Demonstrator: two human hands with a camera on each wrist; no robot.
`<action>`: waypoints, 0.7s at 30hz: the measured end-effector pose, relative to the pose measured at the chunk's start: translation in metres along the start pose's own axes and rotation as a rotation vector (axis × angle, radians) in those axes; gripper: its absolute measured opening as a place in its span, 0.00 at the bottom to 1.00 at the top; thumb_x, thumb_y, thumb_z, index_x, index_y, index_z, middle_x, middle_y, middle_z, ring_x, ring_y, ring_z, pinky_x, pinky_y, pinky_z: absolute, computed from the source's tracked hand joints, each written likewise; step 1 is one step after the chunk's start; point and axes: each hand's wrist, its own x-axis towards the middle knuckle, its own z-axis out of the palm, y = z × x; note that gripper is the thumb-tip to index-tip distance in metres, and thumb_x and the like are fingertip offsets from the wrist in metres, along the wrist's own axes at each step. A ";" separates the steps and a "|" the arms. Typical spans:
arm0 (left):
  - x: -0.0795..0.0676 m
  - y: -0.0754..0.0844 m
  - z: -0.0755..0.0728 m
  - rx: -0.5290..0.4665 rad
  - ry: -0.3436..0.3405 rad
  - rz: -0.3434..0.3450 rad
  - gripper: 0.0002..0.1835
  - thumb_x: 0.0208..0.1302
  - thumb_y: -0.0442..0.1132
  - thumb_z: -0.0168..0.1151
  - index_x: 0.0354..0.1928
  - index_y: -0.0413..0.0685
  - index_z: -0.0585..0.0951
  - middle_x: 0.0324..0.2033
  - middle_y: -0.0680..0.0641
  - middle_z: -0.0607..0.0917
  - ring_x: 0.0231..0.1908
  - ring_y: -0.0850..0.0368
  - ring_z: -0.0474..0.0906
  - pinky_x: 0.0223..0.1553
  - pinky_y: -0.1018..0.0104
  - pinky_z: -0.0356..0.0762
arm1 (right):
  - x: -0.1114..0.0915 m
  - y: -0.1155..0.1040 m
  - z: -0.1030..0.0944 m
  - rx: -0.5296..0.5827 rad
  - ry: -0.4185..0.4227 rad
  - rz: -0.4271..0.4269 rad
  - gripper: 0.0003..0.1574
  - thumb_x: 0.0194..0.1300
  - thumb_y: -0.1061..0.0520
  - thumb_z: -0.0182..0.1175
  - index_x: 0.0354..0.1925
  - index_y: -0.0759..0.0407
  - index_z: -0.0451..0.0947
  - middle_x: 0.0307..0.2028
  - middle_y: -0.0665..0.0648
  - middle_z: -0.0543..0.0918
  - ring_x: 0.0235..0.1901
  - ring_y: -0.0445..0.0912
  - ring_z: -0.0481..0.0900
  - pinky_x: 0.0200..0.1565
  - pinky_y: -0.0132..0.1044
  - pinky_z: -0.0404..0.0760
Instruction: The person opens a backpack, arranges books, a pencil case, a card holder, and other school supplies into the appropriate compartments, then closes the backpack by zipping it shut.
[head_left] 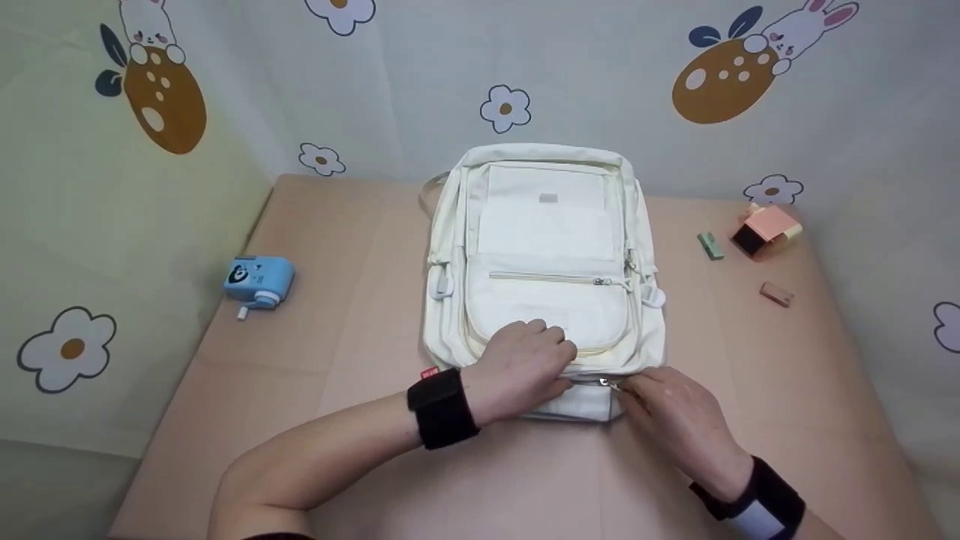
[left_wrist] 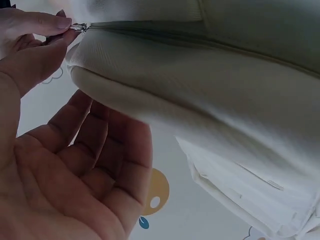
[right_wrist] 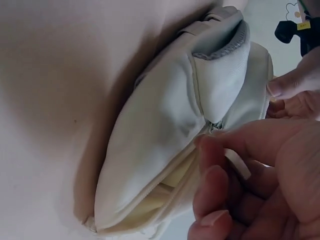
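A cream-white backpack (head_left: 544,225) lies front side up on the table, its lower end toward me. My left hand (head_left: 521,367) grips its lower edge, fingers curled over the front and thumb below. In the left wrist view, the bent fingers (left_wrist: 135,150) sit against the fabric edge. At the lower right corner, my right hand (head_left: 679,409) pinches the metal zipper pull (left_wrist: 80,27) between thumb and fingertips. A pale strap tab (right_wrist: 237,164) shows beside those fingers. Beyond them the zipper gapes, with yellowish lining (right_wrist: 175,175) visible inside.
A blue hand-crank sharpener (head_left: 260,281) stands at the table's left. To the right lie a pink-and-black box-shaped item (head_left: 769,227), a small green block (head_left: 710,245) and a small brownish block (head_left: 777,294). A patterned curtain (head_left: 420,67) encloses the tan table (head_left: 360,300).
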 end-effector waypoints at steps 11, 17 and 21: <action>0.008 0.005 0.008 0.147 0.006 0.004 0.06 0.62 0.36 0.66 0.28 0.53 0.80 0.25 0.53 0.78 0.25 0.56 0.76 0.22 0.65 0.68 | -0.001 0.008 0.006 0.023 0.151 -0.072 0.14 0.52 0.62 0.79 0.30 0.49 0.84 0.25 0.42 0.80 0.25 0.35 0.74 0.26 0.34 0.74; 0.012 0.000 0.007 0.084 -0.040 -0.032 0.08 0.62 0.35 0.66 0.26 0.53 0.79 0.24 0.52 0.79 0.24 0.55 0.77 0.20 0.63 0.70 | -0.006 0.013 0.003 0.053 0.129 -0.028 0.13 0.54 0.62 0.79 0.34 0.49 0.85 0.29 0.44 0.85 0.28 0.36 0.79 0.28 0.35 0.77; 0.013 -0.003 0.008 0.041 -0.044 -0.044 0.09 0.64 0.38 0.66 0.26 0.51 0.79 0.23 0.51 0.79 0.23 0.55 0.78 0.18 0.61 0.72 | -0.010 0.019 -0.002 0.046 0.129 0.005 0.13 0.54 0.63 0.78 0.34 0.50 0.86 0.29 0.44 0.85 0.29 0.36 0.81 0.29 0.36 0.78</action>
